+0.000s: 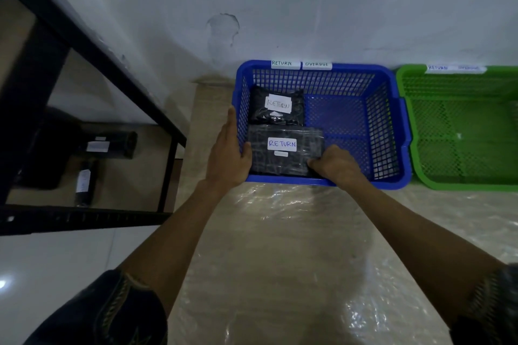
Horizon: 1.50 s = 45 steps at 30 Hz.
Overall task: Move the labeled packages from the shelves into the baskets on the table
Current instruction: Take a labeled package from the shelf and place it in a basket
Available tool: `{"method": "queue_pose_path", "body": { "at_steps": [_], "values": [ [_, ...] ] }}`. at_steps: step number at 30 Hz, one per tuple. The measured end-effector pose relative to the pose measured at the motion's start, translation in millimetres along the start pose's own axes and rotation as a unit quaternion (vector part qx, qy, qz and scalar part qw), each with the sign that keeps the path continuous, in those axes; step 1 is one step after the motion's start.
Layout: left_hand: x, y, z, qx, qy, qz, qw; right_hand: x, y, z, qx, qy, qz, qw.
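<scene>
a single head-worn wide-angle view looks steeply down and forward, close over the table (280, 246), facing the wall (280, 8). the shelf (112, 64) lies left; the green basket (448, 87) is cropped at right.

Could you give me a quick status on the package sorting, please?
Left hand flat against left wall of blue basket. Right hand grips near RETURN package, inside basket before second RETURN package. Nothing in the way.
</scene>
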<state>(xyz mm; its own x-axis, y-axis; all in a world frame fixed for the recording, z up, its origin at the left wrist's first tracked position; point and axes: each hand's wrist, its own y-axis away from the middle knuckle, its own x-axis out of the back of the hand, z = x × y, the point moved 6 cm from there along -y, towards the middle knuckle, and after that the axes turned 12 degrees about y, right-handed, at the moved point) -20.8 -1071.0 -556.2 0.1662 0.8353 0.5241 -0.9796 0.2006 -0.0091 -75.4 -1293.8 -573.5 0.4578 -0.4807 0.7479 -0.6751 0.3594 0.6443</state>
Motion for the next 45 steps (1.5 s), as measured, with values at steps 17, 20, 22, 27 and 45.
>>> {"method": "queue_pose_path", "body": {
  "at_steps": [17, 20, 22, 27, 45],
  "values": [
    [-2.1, -0.1, -4.3, -0.005, -0.008, -0.007, 1.0, -11.5, 4.1, -64.0, 0.214, 0.267, 0.106, 0.934],
    [-2.3, 0.1, -4.9, -0.005, -0.01, -0.006, 1.0, -13.2, -0.2, -67.2, 0.201, 0.265, 0.088, 0.939],
    [-2.6, -0.1, -5.5, -0.002, -0.008, -0.005, 1.0, -12.9, -1.3, -68.9, 0.196, 0.281, 0.091, 0.935],
    [-3.7, -1.2, -8.3, 0.009, 0.004, -0.015, 1.0, -14.9, -4.7, -70.1, 0.194, 0.3, 0.105, 0.928],
    [24.9, -1.1, 17.8, 0.051, -0.08, -0.064, 0.993, 18.5, 46.5, -64.0, 0.239, 0.138, 0.092, 0.957]
  ]
}}
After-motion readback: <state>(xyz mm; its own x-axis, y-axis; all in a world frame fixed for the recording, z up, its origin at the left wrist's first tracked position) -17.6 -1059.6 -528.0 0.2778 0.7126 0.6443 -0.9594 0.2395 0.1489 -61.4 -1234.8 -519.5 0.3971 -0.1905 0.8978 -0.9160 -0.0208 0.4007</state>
